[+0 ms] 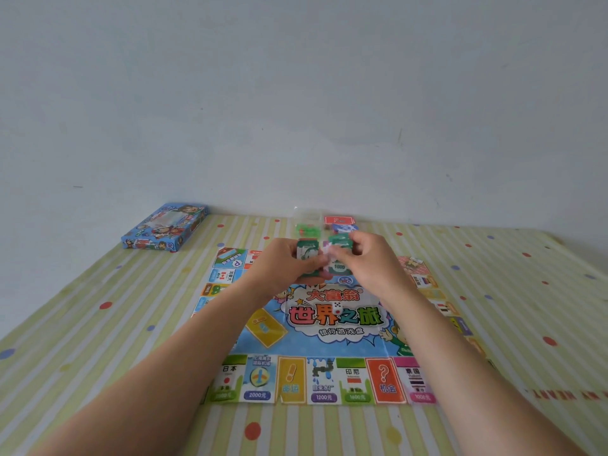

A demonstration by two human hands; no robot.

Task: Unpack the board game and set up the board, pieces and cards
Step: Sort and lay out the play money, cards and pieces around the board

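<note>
The colourful game board (324,327) lies unfolded flat on the striped cloth. Above its middle, my left hand (286,263) and my right hand (367,258) together hold a stack of green play-money notes (329,261), fingers pinched on it from both sides. A white die (337,307) rests on the board's centre picture. Beyond my hands lie a red card deck (339,220), a blue card deck (345,228) partly hidden, and a clear bag of green pieces (307,228).
The blue game box (166,230) lies at the far left near the wall. A yellow-striped cloth with coloured dots (98,340) covers the surface. A plain wall (296,93) rises right behind the far edge.
</note>
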